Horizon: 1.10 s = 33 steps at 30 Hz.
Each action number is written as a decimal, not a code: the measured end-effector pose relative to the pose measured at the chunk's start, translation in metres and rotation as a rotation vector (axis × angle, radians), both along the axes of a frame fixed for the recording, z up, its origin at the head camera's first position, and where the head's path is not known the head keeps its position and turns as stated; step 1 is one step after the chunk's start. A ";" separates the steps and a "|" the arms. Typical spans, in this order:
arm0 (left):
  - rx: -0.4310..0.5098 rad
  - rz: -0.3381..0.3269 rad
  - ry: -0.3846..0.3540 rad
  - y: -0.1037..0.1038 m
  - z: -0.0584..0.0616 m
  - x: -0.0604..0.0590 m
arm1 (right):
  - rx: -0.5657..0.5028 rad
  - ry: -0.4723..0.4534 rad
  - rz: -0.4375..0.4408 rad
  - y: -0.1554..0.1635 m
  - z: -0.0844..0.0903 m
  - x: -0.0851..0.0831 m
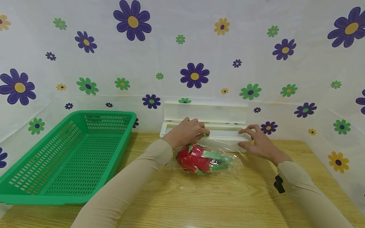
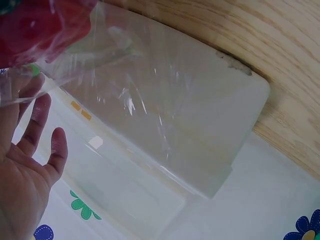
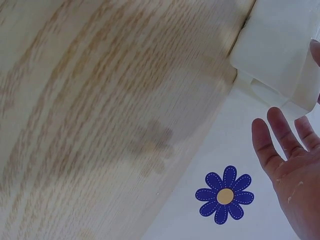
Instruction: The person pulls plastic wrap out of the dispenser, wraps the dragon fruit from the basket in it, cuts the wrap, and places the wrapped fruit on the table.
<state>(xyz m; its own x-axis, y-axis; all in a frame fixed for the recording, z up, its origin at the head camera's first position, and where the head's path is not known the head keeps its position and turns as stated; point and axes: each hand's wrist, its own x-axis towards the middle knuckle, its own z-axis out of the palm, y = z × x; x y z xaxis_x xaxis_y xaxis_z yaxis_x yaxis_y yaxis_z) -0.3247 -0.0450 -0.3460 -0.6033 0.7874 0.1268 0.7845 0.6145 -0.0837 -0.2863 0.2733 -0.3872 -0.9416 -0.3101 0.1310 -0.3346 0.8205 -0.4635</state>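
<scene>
Item-wise: cling film (image 1: 225, 146), thin, limp, self-clinging and tear-prone, drawn from white dispenser (image 1: 205, 133) over red fruit (image 1: 196, 158) on table (image 1: 182, 196); left hand (image 1: 188, 131) and right hand (image 1: 256, 142) rest loosely spread on dispenser; best taken by free edge.

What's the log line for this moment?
left hand: on film at dispenser | right hand: on dispenser | dragon fruit: under film

Wooden table (image 1: 199, 202): basket (image 1: 65, 158), dispenser (image 1: 205, 126), wrapped fruit (image 1: 199, 158).
</scene>
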 end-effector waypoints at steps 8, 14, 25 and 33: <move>0.003 0.011 -0.011 -0.001 -0.001 -0.003 | -0.004 0.004 0.003 0.000 0.001 0.001; 0.007 0.025 -0.043 -0.003 -0.001 -0.005 | -0.005 0.002 0.006 0.000 0.001 0.000; 0.000 0.053 -0.072 -0.004 0.002 -0.004 | -0.015 -0.002 0.004 -0.001 0.001 0.000; -0.004 0.051 -0.066 -0.006 0.004 -0.003 | -0.016 -0.007 0.001 -0.001 0.001 0.001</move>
